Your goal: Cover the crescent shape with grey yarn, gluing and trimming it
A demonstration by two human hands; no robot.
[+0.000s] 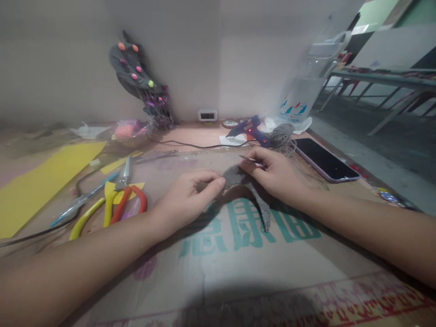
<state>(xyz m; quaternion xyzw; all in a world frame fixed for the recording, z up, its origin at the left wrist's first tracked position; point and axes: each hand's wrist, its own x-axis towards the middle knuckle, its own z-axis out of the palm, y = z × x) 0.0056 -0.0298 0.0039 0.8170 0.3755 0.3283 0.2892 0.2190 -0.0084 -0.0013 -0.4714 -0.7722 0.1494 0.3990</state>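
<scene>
A curved strip of grey felt-like material [256, 193] is held above the printed board, one end hanging down. My left hand [190, 195] is closed, thumb and fingers pinching the strip's left end. On the other side, my right hand [277, 172] is closed around a small, thin metal tool [252, 161] with a pointed tip; its kind is not clear. The fingers of that hand also touch the top of the strip. Beyond my right hand lie a bundle of grey yarn [284, 136] and a blue glue gun [250, 129] with a red light.
Pliers with red and yellow handles [124, 190], a blue craft knife [80, 202] and yellow sheets [51, 181] lie at left. A phone [325, 159] and clear bottle [299, 86] stand right. Behind are a small clock [207, 115] and a grey pinned form [132, 68].
</scene>
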